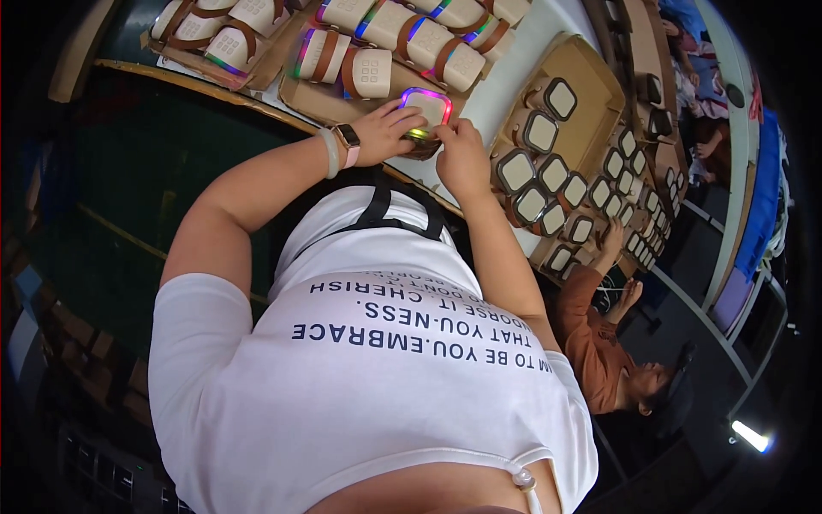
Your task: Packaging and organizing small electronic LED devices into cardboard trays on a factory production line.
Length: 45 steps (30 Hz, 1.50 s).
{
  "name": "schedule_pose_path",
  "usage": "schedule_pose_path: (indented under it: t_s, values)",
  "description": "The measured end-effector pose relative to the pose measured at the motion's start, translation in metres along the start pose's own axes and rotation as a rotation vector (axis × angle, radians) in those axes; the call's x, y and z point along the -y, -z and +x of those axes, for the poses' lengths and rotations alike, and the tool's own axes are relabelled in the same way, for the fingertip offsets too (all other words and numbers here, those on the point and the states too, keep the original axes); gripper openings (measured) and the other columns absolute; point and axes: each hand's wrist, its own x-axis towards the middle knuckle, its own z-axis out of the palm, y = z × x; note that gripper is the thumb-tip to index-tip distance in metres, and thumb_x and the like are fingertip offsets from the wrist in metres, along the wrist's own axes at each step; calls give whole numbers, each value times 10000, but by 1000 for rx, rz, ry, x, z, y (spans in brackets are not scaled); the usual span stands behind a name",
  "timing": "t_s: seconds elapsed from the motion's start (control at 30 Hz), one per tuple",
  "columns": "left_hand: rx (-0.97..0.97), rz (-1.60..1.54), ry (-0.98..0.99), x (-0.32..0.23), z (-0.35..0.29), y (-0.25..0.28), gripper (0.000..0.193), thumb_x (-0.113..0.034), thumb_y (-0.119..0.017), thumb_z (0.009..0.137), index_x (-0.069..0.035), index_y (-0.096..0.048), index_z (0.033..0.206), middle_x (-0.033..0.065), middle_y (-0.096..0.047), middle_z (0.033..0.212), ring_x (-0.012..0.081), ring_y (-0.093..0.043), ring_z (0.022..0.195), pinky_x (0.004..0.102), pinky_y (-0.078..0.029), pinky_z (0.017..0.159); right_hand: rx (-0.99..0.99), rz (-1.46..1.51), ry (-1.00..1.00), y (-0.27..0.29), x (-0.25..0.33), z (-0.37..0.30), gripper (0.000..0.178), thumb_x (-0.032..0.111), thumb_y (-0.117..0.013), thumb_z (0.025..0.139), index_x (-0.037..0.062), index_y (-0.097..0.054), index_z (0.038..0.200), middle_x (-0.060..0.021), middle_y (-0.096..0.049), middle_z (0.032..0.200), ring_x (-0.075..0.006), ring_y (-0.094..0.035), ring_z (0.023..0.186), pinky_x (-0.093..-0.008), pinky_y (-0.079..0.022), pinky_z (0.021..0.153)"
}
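Left carton: brown cardboard (pixel 278 58), holding pale beige devices (pixel 229 49) with rounded corners, smooth matte shells, a raised grid of small squares and brown leather-like straps.
Middle tray: low-walled cardboard (pixel 318 101) on the desk (pixel 494 110), more beige devices (pixel 402 34) in it, several with thin rims glowing blue, purple and green.
Left wrist: a smooth, pale round bangle (pixel 329 154) beside a watch (pixel 347 134) with a dark square face and pink band.
Left grip: the left hand (pixel 384 133) has its fingers spread across the near left part of the lit device; whether they close around it I cannot tell.
Lit device: between both hands at the tray's near right end; its pale, flat rounded-square face (pixel 431 106) is ringed in pink, purple and blue, with yellow-green light along the near edge.
Right grip: the right hand (pixel 463 160) is curled, fingertips at the device's right edge; a pinch cannot be made out.
Right carton: open cardboard (pixel 585 75) with devices (pixel 541 133) showing cream rounded-square faces, dark-rimmed.
Far right: a co-worker's brown sleeve (pixel 579 295).
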Motion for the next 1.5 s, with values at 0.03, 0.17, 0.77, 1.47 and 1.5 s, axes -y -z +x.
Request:
schedule_pose_path:
  t_s: [0.03, 0.17, 0.77, 1.47, 1.5]
  values:
    - [42, 4, 5, 1, 1, 8, 190, -178, -549, 774, -122, -642, 930, 90, -534, 1160, 280, -448, 1180, 444, -352, 993, -2, 4, 8, 6, 3, 6, 469, 22, -607, 694, 152, -545, 1140, -141, -524, 1104, -330, -543, 998, -420, -484, 780]
    - [201, -53, 213, 28, 26, 77, 314, -174, -526, 803, -162, -592, 1109, 99, -495, 1234, 285, -400, 1249, 422, -337, 1013, -117, 11, 184, 0, 6, 32, 566, 166, -663, 672, 177, -541, 1224, -168, -441, 1277, -368, -426, 1177, -477, -399, 930]
    - [-329, -645, 769, 88, 48, 96, 617, -235, -740, 759, -119, -414, 1270, 145, -604, 981, 248, -630, 879, 369, -521, 724, 81, -301, 58, -21, 4, 52, 798, 346, -782, 595, 242, -441, 1310, -139, -416, 1292, -319, -373, 1220, -518, -396, 858]
    - [590, 128, 261, 174, 160, 127, 963, -242, -744, 618, -63, -264, 1433, 186, -328, 1447, 321, -295, 1349, 389, -313, 1075, -329, 2009, -509, 6, -37, -90, 641, 238, -639, 687, 72, -443, 1275, -116, -579, 1122, -301, -588, 1002, -418, -517, 787]
    - [630, -49, 299, 185, 160, 123, 953, -282, -770, 605, -55, -319, 1413, 202, -387, 1406, 316, -379, 1301, 368, -341, 1055, -335, 2014, -508, 7, -35, -90, 641, 238, -639, 687, 72, -443, 1275, -116, -579, 1122, -301, -588, 1002, -418, -517, 787]
